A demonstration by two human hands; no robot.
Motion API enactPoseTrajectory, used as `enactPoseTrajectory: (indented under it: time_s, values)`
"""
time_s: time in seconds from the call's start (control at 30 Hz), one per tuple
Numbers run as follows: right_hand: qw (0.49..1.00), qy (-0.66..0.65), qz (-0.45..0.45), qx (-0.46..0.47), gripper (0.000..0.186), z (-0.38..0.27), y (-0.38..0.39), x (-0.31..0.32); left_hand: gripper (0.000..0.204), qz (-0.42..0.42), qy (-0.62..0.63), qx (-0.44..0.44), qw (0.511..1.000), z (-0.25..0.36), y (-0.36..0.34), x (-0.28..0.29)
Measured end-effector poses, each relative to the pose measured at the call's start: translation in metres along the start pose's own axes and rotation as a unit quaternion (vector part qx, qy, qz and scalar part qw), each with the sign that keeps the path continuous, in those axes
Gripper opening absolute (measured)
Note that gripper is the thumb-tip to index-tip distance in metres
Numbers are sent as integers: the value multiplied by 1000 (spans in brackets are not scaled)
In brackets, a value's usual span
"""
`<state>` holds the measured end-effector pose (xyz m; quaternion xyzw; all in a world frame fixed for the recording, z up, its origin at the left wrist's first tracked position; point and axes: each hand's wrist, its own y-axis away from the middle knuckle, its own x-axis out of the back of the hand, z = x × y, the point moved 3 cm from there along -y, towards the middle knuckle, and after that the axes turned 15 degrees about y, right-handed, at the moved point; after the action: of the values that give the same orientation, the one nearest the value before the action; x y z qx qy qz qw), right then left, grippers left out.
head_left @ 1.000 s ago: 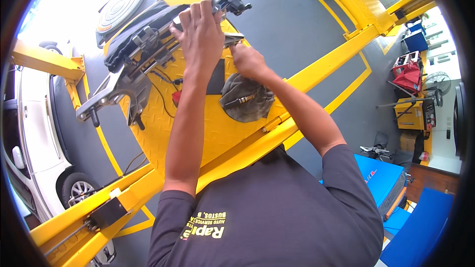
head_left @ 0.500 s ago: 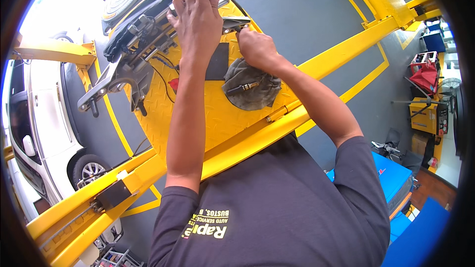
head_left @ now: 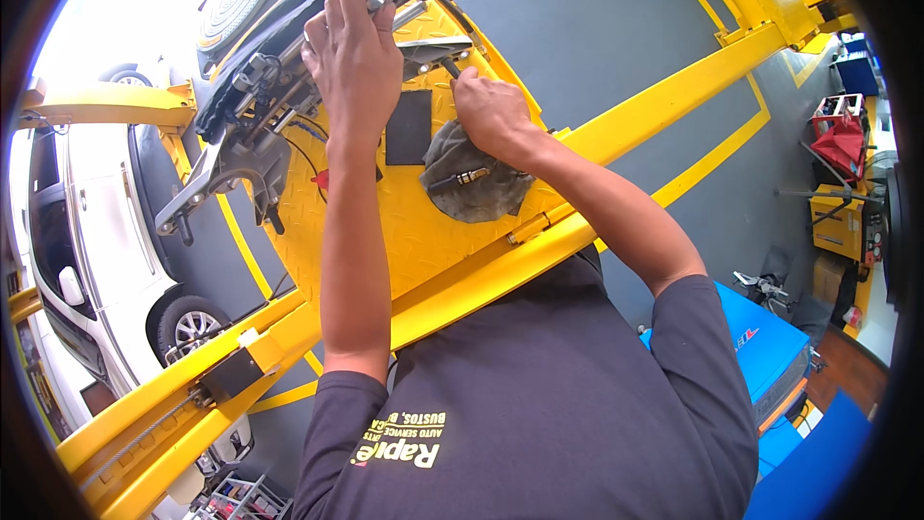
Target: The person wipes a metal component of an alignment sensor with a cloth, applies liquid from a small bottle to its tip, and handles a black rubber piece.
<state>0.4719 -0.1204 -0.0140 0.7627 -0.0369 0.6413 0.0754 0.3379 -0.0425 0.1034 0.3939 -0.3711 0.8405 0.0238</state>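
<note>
My left hand [head_left: 351,63] grips a silver and black metal clamp frame [head_left: 260,140] that lies slanted over a yellow tread plate [head_left: 342,231], with black padded cloth [head_left: 248,43] along it. My right hand [head_left: 491,114] is closed on a short dark handle [head_left: 449,66] beneath a silver bracket [head_left: 433,46]. Just below that hand is a crumpled grey cloth [head_left: 467,197] with a small metal fitting [head_left: 470,176] on it. A dark square pad [head_left: 408,125] and a partly hidden red item [head_left: 320,179] are also on the plate.
Yellow lift beams [head_left: 674,87] cross around me. A white car [head_left: 115,221] stands at left, a round grey turntable [head_left: 241,0] above the frame. Red, blue and yellow equipment [head_left: 835,217] lines the right wall. A blue case [head_left: 727,347] sits at lower right.
The surroundings have shifted in view. My left hand has slid slightly left along the frame. My right hand stays at the handle below the bracket, with its wrist angled a little differently.
</note>
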Motion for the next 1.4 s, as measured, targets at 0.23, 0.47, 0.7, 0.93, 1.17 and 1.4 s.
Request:
enactPoseTrajectory:
  time_s: [0.23,0.47,0.7,0.93,1.17,1.4]
  values:
    - [995,-78,-43,41,44,13,15,11,37,-18,0,21,1000,1,0,0]
    - [988,-120,-87,40,44,24,37,39,39,-15,6,11,1000,-2,-1,-2]
    - [987,-125,-81,64,41,11,24,27,39,-10,9,0,1000,2,-2,1]
    - [993,-48,11,110,30,25,48,40,51,-6,109,28,994,43,6,41]
    - [981,-46,-5,189,38,-18,15,40,35,49,163,4,985,45,30,129]
    - [965,-37,15,259,44,-19,10,39,22,216,220,37,951,-18,114,155]
